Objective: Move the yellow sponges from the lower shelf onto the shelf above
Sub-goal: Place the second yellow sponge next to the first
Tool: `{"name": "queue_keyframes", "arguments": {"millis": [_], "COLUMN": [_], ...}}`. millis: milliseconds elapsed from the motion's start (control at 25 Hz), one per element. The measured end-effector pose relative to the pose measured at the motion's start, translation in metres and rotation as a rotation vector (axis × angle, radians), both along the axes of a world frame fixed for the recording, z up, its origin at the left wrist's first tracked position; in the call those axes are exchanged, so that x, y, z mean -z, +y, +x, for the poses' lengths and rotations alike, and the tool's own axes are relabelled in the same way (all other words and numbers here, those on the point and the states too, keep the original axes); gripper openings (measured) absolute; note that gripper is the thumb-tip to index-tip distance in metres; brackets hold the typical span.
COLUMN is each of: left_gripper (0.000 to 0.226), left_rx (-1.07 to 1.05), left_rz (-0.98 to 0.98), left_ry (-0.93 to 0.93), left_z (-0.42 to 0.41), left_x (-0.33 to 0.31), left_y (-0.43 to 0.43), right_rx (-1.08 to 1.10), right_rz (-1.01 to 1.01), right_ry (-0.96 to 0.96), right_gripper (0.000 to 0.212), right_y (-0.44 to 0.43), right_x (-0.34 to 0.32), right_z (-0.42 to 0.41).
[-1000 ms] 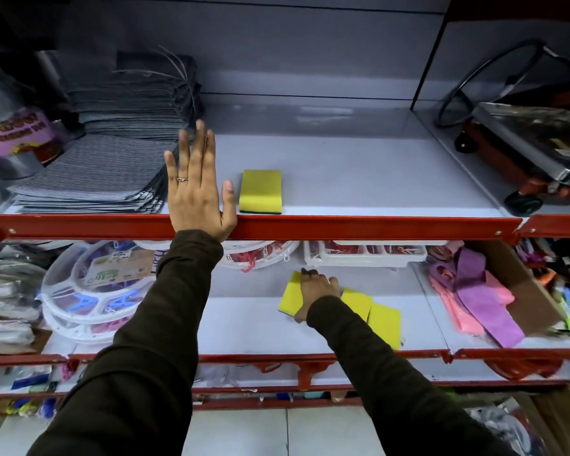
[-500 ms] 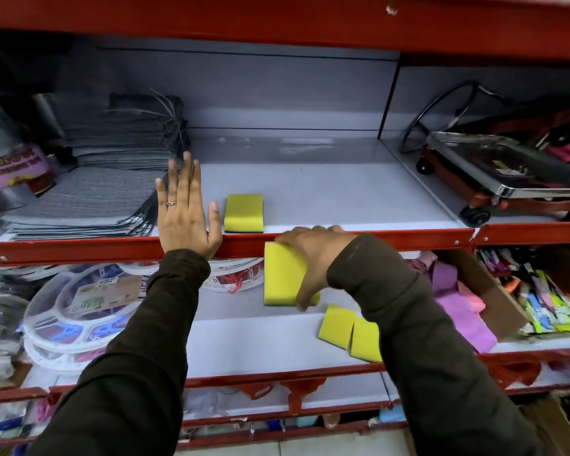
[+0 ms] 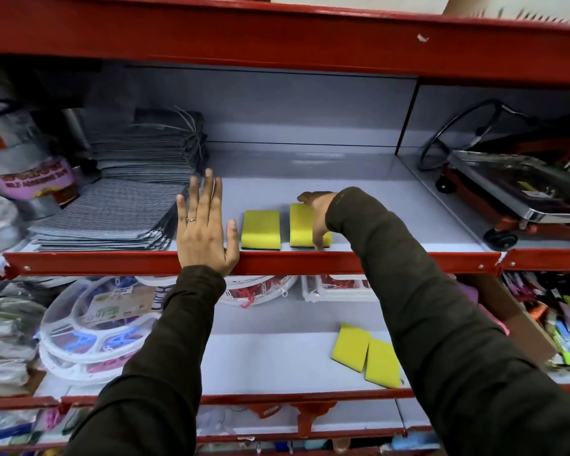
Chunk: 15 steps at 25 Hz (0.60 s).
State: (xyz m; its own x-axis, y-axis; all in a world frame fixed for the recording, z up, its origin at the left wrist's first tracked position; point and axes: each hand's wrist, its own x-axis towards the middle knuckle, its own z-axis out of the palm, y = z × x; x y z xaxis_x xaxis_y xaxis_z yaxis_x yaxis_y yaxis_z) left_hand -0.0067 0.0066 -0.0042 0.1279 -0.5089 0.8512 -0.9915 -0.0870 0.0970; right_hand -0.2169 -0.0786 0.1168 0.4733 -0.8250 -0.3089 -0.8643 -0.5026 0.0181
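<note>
Two yellow sponges lie side by side near the front of the upper shelf (image 3: 392, 205). My right hand (image 3: 318, 212) grips the right one (image 3: 301, 225), fingers on its far and right edges, thumb at its front corner. The left one (image 3: 260, 229) lies free. My left hand (image 3: 204, 225) rests flat, fingers spread, on the upper shelf's red front rail (image 3: 310, 260), just left of the sponges. Two more yellow sponges (image 3: 351, 346) (image 3: 381, 363) lie touching each other on the lower shelf (image 3: 270, 360), partly hidden by my right sleeve.
Stacked grey striped cloths (image 3: 112, 212) sit left of my left hand. A red metal trolley (image 3: 517, 192) fills the upper shelf's right compartment. White plastic clip trays (image 3: 92, 327) stand on the lower shelf at left; pink items (image 3: 494, 320) and packaged goods at right.
My right hand lifted one sponge from the lower shelf and set it on the upper shelf beside the first sponge. The left hand stayed on the rail. The view tilted upward.
</note>
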Motion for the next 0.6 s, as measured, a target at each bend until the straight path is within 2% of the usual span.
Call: {"name": "queue_keyframes", "arguments": {"millis": [80, 160, 320, 360, 440, 520, 600], "left_gripper": [0.073, 0.074, 0.073, 0.073, 0.075, 0.077, 0.077], "left_rx": [-0.005, -0.007, -0.016, -0.022, -0.029, -0.028, -0.028], "left_rz": [0.000, 0.005, 0.011, 0.014, 0.027, 0.037, 0.043], "left_ry": [-0.004, -0.006, -0.020, -0.021, -0.011, -0.002, -0.003], "left_z": [0.000, 0.000, -0.002, -0.002, -0.002, -0.002, -0.002], "left_x": [0.000, 0.001, 0.002, 0.002, 0.002, 0.002, 0.002], "left_y": [0.000, 0.000, 0.001, 0.001, 0.001, 0.001, 0.001], "right_rx": [-0.030, -0.041, -0.053, -0.076, -0.094, -0.042, 0.074], "right_rz": [0.063, 0.057, -0.103, -0.067, 0.188, 0.443, 0.542], "right_ry": [0.006, -0.073, -0.475, -0.588, -0.708, -0.570, -0.314], "right_gripper": [0.112, 0.105, 0.080, 0.068, 0.050, 0.049, 0.060], "right_y": [-0.002, 0.004, 0.038, 0.048, 0.068, 0.076, 0.070], "right_x": [0.006, 0.004, -0.007, -0.004, 0.018, 0.058, 0.109], "right_z": [0.006, 0.000, -0.038, -0.048, -0.067, -0.080, -0.090]}}
